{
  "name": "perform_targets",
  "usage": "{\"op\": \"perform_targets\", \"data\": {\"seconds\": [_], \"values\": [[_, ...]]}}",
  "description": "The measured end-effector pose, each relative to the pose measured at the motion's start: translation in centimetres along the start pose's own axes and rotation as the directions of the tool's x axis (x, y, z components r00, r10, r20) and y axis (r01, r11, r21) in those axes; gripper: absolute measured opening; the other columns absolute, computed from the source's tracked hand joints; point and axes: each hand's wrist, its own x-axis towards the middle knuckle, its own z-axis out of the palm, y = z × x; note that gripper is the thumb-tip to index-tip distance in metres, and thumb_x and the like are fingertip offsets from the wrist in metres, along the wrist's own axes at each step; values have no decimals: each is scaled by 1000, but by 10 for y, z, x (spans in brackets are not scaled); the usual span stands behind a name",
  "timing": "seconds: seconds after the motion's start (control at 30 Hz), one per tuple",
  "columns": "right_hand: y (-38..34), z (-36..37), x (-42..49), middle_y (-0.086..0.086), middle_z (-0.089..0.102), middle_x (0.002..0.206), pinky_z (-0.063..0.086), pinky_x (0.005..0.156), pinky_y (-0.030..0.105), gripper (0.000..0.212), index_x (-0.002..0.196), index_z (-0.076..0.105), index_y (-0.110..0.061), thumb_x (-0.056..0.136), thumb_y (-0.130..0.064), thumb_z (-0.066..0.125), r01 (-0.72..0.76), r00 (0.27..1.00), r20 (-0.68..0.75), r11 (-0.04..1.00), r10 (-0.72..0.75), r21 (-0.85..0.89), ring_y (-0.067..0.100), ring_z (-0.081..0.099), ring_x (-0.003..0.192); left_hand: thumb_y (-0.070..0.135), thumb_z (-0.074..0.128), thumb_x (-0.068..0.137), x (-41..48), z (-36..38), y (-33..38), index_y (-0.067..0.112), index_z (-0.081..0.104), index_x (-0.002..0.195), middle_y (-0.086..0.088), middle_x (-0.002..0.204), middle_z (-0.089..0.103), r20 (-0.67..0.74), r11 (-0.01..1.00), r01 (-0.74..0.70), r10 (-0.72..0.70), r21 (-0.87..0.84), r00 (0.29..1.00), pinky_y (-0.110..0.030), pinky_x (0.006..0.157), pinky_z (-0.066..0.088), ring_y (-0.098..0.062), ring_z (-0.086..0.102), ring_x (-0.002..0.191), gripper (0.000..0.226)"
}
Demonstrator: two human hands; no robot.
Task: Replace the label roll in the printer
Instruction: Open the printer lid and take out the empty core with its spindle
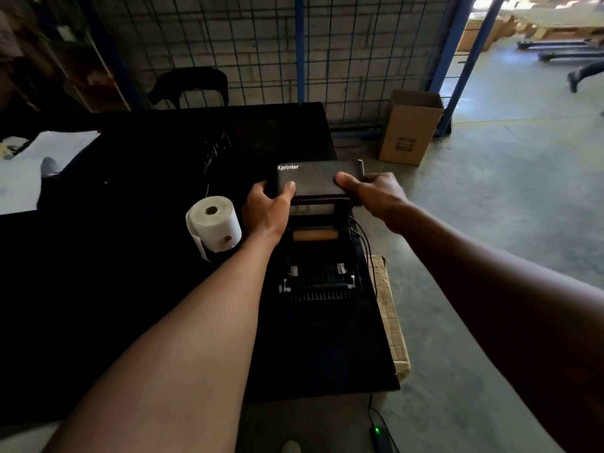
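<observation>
A black label printer (318, 282) sits at the right edge of a black table (130, 289). Its lid (312, 178), marked Xprinter, is raised. My left hand (268, 210) grips the lid's left side and my right hand (372, 194) grips its right side. Inside the open bay lies a bare brown cardboard core (315, 235). A white label roll (214, 223) stands on the table just left of the printer, with a loose strip hanging down its side.
Black cables (362, 237) run from the printer's right side down to a power brick with a green light (377, 431) on the floor. A flattened carton (390, 315) pokes out under the table edge. An open cardboard box (408, 129) stands by the wire fence. A black chair (192, 86) is behind the table.
</observation>
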Motion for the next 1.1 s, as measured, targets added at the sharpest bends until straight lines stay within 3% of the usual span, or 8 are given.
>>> {"op": "perform_targets", "data": {"seconds": [0.1,0.2,0.3,0.43,0.8,0.93,1.1], "values": [[-16,3,23,8,69,96,46,61,31,92,110,67,-8,60,-84,65,-70,997,-26,996,72,62,17,60,74,43,56,89,24,4,8,18,63,122,2,107,68,45,1000,4,-3,-18,999,-22,68,43,-19,63,100,41],[-30,7,41,9,65,105,54,75,35,88,125,57,-4,74,-75,64,-101,994,-27,989,105,111,20,61,86,45,57,90,44,10,14,16,56,132,-1,118,65,52,997,36,-32,-64,998,-28,82,45,-20,61,106,51],[-39,10,54,10,62,113,54,90,42,78,132,51,-6,85,-67,58,-134,991,0,982,135,136,24,60,96,49,55,91,61,18,18,15,50,138,-3,126,61,50,992,75,-70,-97,996,-27,83,41,-20,58,111,58],[-50,12,62,7,59,101,53,95,47,71,132,50,-8,90,-65,53,-157,988,19,978,156,135,24,59,93,53,55,90,77,28,22,16,50,138,-5,130,59,15,989,107,-106,-103,994,-29,86,41,-24,57,117,60],[-49,12,76,11,62,119,52,97,50,74,130,52,-10,87,-70,51,-170,985,30,977,168,129,30,61,108,60,55,85,98,36,26,12,55,129,-8,123,60,32,975,204,-202,-86,979,-31,84,44,-28,59,111,65],[-43,10,74,10,61,117,49,101,51,70,127,54,-11,88,-69,51,-161,986,68,976,153,148,30,59,110,64,55,83,97,37,23,10,55,130,-10,127,60,25,969,235,-234,-78,972,-33,90,47,-29,59,113,72],[-39,9,67,11,56,121,49,98,50,82,136,50,-10,86,-75,44,-168,984,73,980,160,106,29,55,105,67,51,85,96,33,25,10,55,133,-10,132,59,66,969,237,-233,-73,970,-34,96,45,-29,57,119,75]]}}
